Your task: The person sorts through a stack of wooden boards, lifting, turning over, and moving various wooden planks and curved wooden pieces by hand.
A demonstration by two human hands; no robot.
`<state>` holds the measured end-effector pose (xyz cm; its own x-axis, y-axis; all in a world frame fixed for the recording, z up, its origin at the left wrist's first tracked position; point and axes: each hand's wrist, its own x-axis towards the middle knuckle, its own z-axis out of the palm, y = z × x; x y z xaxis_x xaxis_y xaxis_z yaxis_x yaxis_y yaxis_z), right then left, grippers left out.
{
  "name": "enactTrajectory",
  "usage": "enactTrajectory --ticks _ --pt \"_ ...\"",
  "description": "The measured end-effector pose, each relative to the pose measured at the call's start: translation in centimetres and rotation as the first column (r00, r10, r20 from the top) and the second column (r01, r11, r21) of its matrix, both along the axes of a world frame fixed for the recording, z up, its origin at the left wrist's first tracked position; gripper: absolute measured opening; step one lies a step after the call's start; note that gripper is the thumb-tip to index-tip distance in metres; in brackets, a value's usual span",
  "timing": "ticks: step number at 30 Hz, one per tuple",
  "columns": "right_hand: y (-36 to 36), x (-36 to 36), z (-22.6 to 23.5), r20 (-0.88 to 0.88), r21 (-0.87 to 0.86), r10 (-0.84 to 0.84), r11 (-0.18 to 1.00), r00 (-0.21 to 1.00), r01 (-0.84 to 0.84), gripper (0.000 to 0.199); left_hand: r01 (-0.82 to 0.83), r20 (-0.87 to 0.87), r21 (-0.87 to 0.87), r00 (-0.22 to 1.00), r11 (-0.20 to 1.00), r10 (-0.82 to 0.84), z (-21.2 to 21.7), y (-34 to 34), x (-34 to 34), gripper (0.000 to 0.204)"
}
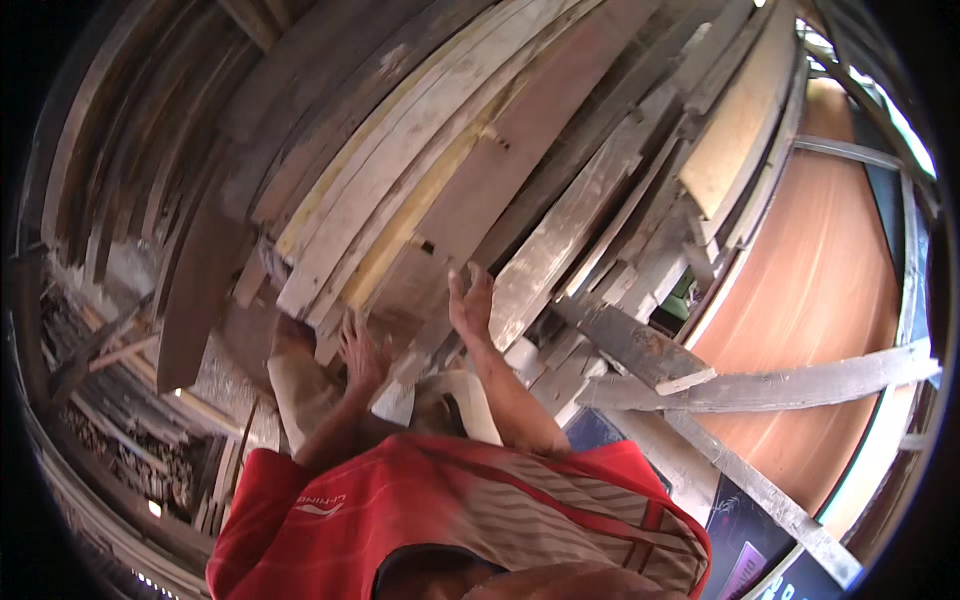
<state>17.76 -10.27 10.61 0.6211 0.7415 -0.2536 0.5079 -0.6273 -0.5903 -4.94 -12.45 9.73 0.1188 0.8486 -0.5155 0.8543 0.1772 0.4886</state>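
My left hand is at the near ends of long stacked planks, its fingers spread and nothing visibly gripped. Just beyond its fingertips lies a yellowish plank, with a pale plank to its left. My right hand is raised a little farther off, thumb and fingers apart. It is beside the near part of a wide brown board, which has a small dark notch. Whether its palm touches the wood cannot be made out. A rough grey plank lies to the right of that hand.
Dark boards lean at the left, above stacked timber. On the right, a grey beam crosses in front of a large reddish-brown panel. A short dark board juts out beside the right forearm.
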Motion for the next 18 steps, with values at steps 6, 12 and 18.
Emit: enactTrajectory --ticks 6,12,18 --pt "-0.3 -3.6 -3.3 -0.176 -0.02 0.075 0.997 0.981 -0.08 0.067 -0.195 -0.171 -0.131 0.97 0.972 0.171 -10.4 -0.6 -4.9 0.086" --pt "-0.3 -2.1 -7.8 -0.048 -0.106 -0.126 0.987 0.991 0.12 0.085 -0.196 0.205 -0.719 0.857 0.667 0.473 -10.1 0.6 -4.8 0.074" --pt "2.3 -2.8 -6.1 -0.251 -0.092 -0.204 0.978 0.946 0.187 0.1 -0.277 0.378 -0.498 0.783 0.822 0.493 -10.6 -1.5 -4.2 0.07"
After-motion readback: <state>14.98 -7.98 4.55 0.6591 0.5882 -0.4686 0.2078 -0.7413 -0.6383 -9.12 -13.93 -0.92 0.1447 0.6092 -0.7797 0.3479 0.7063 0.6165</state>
